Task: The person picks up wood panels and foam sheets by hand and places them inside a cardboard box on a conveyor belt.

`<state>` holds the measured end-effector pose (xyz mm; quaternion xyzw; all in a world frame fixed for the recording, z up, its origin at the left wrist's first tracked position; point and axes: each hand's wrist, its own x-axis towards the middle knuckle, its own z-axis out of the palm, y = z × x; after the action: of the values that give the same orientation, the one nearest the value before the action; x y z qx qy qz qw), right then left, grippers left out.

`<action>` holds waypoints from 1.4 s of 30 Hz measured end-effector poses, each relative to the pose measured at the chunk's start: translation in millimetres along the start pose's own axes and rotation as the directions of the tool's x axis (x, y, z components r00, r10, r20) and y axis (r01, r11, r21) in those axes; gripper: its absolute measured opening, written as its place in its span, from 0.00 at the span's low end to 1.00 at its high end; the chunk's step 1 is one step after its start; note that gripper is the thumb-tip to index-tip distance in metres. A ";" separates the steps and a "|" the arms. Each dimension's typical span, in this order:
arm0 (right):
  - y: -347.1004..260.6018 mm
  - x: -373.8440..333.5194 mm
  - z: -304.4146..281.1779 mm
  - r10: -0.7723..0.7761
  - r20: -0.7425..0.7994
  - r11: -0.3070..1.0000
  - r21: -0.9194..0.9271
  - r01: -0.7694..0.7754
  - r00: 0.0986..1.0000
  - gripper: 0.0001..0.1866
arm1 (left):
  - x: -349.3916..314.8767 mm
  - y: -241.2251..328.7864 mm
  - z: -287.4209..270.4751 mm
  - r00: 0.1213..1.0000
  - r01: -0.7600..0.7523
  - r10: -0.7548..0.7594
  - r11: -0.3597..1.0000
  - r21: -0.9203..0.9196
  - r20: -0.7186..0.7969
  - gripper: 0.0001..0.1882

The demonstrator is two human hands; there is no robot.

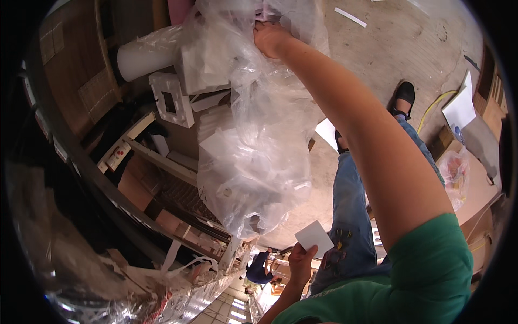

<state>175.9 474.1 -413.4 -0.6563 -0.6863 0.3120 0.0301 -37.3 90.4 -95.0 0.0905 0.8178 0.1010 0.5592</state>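
Pinches thin white square card [314, 237] by lower edge in left grip [300, 263], below large crumpled translucent plastic wrapping [253, 162], likely to keep it flat. Rests right grip [271, 39] at wrapping's upper end, probably steadying it; cannot tell wide from narrow.

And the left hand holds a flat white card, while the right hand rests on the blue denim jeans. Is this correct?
Not quite: the right hand is not on the blue denim jeans; the head view shows it at the crumpled, clear plastic sheeting. The left hand does hold the flat white card.
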 end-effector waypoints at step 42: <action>104.4 -169.3 -196.7 0.259 -0.028 0.563 0.817 -0.128 0.965 0.13 | 68.3 292.8 314.5 0.726 -0.011 0.201 0.959 -0.282 0.657 0.31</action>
<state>379.9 389.0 -241.9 -0.6624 -0.3885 0.5427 0.3402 241.8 410.4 -189.5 0.0945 0.5295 0.1986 0.8193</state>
